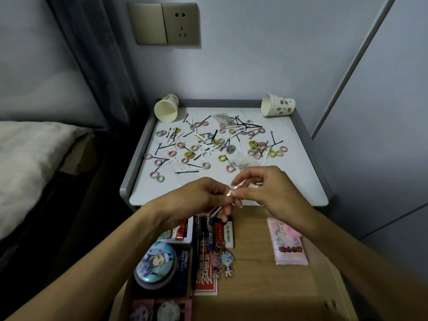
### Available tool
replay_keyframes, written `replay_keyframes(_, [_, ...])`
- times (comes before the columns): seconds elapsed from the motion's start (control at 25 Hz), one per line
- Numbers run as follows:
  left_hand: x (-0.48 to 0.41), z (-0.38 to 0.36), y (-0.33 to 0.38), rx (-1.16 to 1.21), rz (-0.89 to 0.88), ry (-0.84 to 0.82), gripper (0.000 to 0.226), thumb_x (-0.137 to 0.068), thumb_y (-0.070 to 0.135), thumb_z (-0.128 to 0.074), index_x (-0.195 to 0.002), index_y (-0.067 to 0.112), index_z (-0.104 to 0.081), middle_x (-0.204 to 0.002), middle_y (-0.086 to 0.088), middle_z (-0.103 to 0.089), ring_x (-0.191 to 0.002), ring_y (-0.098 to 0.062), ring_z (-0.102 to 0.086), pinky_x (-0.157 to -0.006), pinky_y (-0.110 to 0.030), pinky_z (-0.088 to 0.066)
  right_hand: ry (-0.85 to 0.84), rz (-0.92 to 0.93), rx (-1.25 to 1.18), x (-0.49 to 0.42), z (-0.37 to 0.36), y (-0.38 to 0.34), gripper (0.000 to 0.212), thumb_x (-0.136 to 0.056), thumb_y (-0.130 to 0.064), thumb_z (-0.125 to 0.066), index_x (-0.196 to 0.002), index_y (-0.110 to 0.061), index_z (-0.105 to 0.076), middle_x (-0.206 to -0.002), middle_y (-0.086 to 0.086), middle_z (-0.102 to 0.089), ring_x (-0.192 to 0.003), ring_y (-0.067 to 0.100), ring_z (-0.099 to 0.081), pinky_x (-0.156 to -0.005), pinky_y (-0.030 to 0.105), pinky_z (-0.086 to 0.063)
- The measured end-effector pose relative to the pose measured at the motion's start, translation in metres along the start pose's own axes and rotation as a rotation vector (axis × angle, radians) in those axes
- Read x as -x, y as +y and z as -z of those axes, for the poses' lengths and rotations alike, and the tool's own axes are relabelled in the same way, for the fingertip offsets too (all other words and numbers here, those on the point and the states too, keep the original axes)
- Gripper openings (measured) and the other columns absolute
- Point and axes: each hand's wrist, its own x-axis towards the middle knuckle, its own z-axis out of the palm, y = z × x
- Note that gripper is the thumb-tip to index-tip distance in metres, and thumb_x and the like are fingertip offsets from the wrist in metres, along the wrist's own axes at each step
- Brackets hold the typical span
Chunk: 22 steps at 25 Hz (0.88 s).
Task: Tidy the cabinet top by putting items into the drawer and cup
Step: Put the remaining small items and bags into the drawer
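Both my hands meet above the front edge of the white cabinet top (301, 181). My left hand (203, 198) pinches a small metal hair clip (230, 192) and has thin metal pins hanging below its fingers. My right hand (266, 188) pinches the same clip from the right. Several pastel hair ties (188, 155) and black bobby pins (187, 173) lie scattered across the top. Two paper cups lie on their sides at the back corners, the left cup (166, 108) and the right cup (278, 105). The open wooden drawer (254, 262) is below my hands.
The drawer holds a round blue badge (156, 262), cards, character keychains (223, 262) and a pink packet (289, 242). A small clear plastic bag (223, 119) lies among the pins. A bed (30, 163) stands at the left, a wall socket (180, 24) behind.
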Motion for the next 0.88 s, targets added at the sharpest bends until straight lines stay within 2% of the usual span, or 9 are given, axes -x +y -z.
replay_keyframes(0.12, [0.0, -0.001, 0.003, 0.111, 0.001, 0.042, 0.02, -0.102, 0.009, -0.046, -0.1, 0.004, -0.065, -0.077, -0.006, -0.063, -0.067, -0.013, -0.06, -0.062, -0.017, -0.047, 0.083, 0.014, -0.041, -0.001, 0.003, 0.0, 0.007, -0.079, -0.024, -0.079, -0.084, -0.024, -0.075, -0.082, -0.011, -0.071, -0.072, 0.001, -0.061, -0.06, 0.022, -0.043])
replay_keyframes(0.24, [0.001, -0.001, 0.005, 0.199, 0.013, 0.039, 0.019, -0.102, 0.008, -0.045, -0.1, 0.003, -0.063, -0.081, -0.009, -0.065, -0.07, -0.014, -0.063, -0.066, -0.019, -0.051, 0.043, 0.0, -0.155, 0.002, 0.005, -0.002, 0.002, -0.084, -0.018, -0.074, -0.085, -0.017, -0.076, -0.082, -0.005, -0.071, -0.056, 0.006, -0.052, -0.052, 0.02, -0.042])
replay_keyframes(0.36, [0.0, 0.0, 0.004, 0.26, 0.028, 0.048, 0.02, -0.102, 0.011, -0.045, -0.099, 0.004, -0.064, -0.083, -0.009, -0.067, -0.073, -0.015, -0.066, -0.075, -0.023, -0.054, 0.009, -0.011, -0.193, 0.004, 0.0, -0.002, 0.005, -0.086, -0.015, -0.071, -0.088, -0.013, -0.076, -0.084, -0.003, -0.071, -0.053, 0.008, -0.049, -0.05, 0.02, -0.042])
replay_keyframes(0.52, [-0.001, 0.0, 0.002, 0.239, 0.008, 0.081, 0.025, -0.103, 0.014, -0.043, -0.099, 0.0, -0.064, -0.088, -0.014, -0.07, -0.081, -0.02, -0.068, -0.081, -0.029, -0.053, 0.025, 0.013, -0.139, 0.003, -0.002, -0.002, 0.006, -0.087, -0.016, -0.071, -0.092, -0.015, -0.073, -0.083, -0.002, -0.069, -0.052, 0.011, -0.046, -0.051, 0.021, -0.042])
replay_keyframes(0.6, [-0.001, 0.0, 0.002, 0.184, 0.007, 0.132, 0.027, -0.102, 0.017, -0.046, -0.099, 0.001, -0.067, -0.092, -0.011, -0.072, -0.087, -0.017, -0.068, -0.084, -0.028, -0.053, 0.046, 0.028, -0.119, 0.003, -0.005, -0.002, 0.006, -0.087, -0.017, -0.071, -0.093, -0.016, -0.071, -0.08, -0.007, -0.067, -0.051, 0.006, -0.048, -0.052, 0.022, -0.042])
replay_keyframes(0.68, [-0.001, 0.002, 0.002, 0.02, -0.004, 0.214, 0.025, -0.099, 0.022, -0.052, -0.096, 0.009, -0.074, -0.093, -0.003, -0.074, -0.089, -0.008, -0.064, -0.084, -0.024, -0.047, 0.078, 0.042, -0.107, 0.003, -0.007, -0.002, 0.006, -0.086, -0.016, -0.071, -0.093, -0.016, -0.071, -0.08, -0.012, -0.066, -0.052, 0.0, -0.051, -0.052, 0.022, -0.042])
replay_keyframes(0.88, [-0.003, 0.004, 0.001, -0.306, -0.118, 0.359, 0.012, -0.091, 0.018, -0.066, -0.085, 0.01, -0.073, -0.074, 0.005, -0.072, -0.067, -0.003, -0.061, -0.065, -0.021, -0.046, 0.103, 0.077, -0.016, 0.001, -0.008, -0.003, 0.005, -0.085, -0.019, -0.073, -0.088, -0.021, -0.076, -0.077, -0.015, -0.068, -0.066, -0.007, -0.057, -0.062, 0.014, -0.039])
